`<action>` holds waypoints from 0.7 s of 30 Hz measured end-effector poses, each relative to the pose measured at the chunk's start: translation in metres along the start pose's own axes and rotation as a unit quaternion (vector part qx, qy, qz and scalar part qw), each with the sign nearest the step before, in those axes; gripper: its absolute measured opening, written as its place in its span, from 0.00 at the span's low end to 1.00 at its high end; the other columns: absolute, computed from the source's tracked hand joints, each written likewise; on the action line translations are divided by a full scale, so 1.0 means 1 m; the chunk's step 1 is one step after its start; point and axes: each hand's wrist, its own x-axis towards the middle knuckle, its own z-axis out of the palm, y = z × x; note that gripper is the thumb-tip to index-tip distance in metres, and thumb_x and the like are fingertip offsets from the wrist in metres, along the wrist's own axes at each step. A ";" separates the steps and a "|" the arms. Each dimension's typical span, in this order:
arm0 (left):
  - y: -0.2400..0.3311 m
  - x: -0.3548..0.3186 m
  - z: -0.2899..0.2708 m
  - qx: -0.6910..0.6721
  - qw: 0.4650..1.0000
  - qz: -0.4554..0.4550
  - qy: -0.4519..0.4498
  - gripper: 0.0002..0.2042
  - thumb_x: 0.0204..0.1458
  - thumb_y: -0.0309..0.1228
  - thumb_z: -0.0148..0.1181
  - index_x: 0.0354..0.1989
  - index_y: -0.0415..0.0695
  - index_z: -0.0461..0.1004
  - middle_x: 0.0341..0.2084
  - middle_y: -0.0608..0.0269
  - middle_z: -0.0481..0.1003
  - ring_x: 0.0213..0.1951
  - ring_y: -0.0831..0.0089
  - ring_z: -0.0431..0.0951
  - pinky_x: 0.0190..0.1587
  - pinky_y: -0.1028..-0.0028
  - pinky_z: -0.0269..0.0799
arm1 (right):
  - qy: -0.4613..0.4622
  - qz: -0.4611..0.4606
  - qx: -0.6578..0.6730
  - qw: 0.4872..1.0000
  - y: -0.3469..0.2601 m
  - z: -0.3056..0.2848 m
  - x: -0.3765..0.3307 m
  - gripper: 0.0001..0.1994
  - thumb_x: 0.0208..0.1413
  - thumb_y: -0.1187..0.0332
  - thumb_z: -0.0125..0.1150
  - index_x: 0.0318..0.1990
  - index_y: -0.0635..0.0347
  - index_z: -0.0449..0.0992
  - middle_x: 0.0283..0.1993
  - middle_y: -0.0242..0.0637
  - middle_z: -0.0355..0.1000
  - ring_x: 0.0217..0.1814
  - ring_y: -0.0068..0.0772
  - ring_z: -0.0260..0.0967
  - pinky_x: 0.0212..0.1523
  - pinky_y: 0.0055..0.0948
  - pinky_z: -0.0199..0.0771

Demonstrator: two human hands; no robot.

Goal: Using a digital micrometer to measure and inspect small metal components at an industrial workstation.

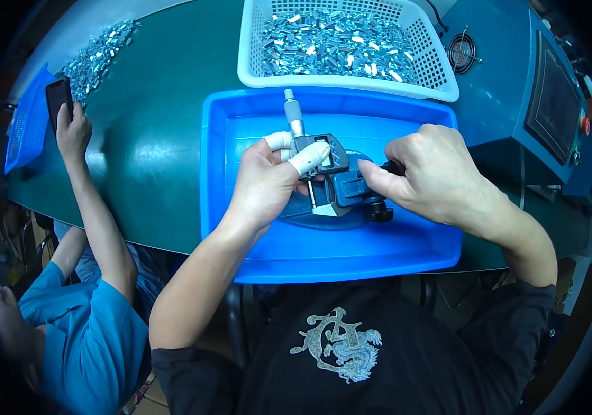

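A digital micrometer (pixel 328 153) with a grey thimble and a small display is clamped in a blue micrometer stand (pixel 350 188). Both are inside a shallow blue tray (pixel 296 270). White finger cots cover fingertips of my left hand (pixel 266 173), which is closed around the micrometer's body, its thumb across the front. My right hand (pixel 427 173) is closed on a black knob (pixel 394 168) at the stand's right side; the fingers largely hide that knob. A second black knob (pixel 379 212) shows just below. The stand's round base is partly covered by the micrometer and my hands.
A white perforated basket (pixel 351 84) full of small shiny metal pieces (pixel 337 45) stands behind the tray. To the right is a blue machine (pixel 500 90) with a screen and red button (pixel 585 126). At left, a co-worker's hand (pixel 74 131) holds a phone (pixel 58 100) near a metal-piece pile (pixel 102 55).
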 end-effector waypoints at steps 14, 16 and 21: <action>0.000 -0.001 -0.003 0.009 1.000 0.015 -0.014 0.12 0.51 0.34 0.63 0.38 0.39 0.73 0.29 0.65 0.77 0.28 0.82 0.76 0.24 0.84 0.69 | 0.039 -0.268 -0.018 0.963 0.020 -0.012 -0.013 0.22 0.40 0.63 0.68 0.45 0.61 0.72 0.31 0.38 0.70 0.31 0.39 0.70 0.28 0.32 0.71; 0.000 -0.001 -0.002 0.005 1.000 0.012 -0.007 0.10 0.51 0.31 0.63 0.36 0.38 0.73 0.28 0.64 0.77 0.27 0.82 0.76 0.23 0.83 0.69 | 0.051 -0.271 -0.007 0.961 0.022 -0.009 -0.013 0.22 0.42 0.58 0.67 0.41 0.63 0.71 0.30 0.38 0.69 0.30 0.38 0.69 0.26 0.33 0.69; -0.001 -0.001 -0.001 0.003 1.000 0.010 -0.008 0.13 0.51 0.33 0.63 0.39 0.38 0.71 0.28 0.63 0.77 0.28 0.81 0.76 0.24 0.83 0.69 | 0.057 -0.239 -0.045 0.968 0.024 0.002 -0.011 0.20 0.46 0.53 0.64 0.29 0.63 0.69 0.25 0.40 0.68 0.26 0.40 0.68 0.22 0.32 0.65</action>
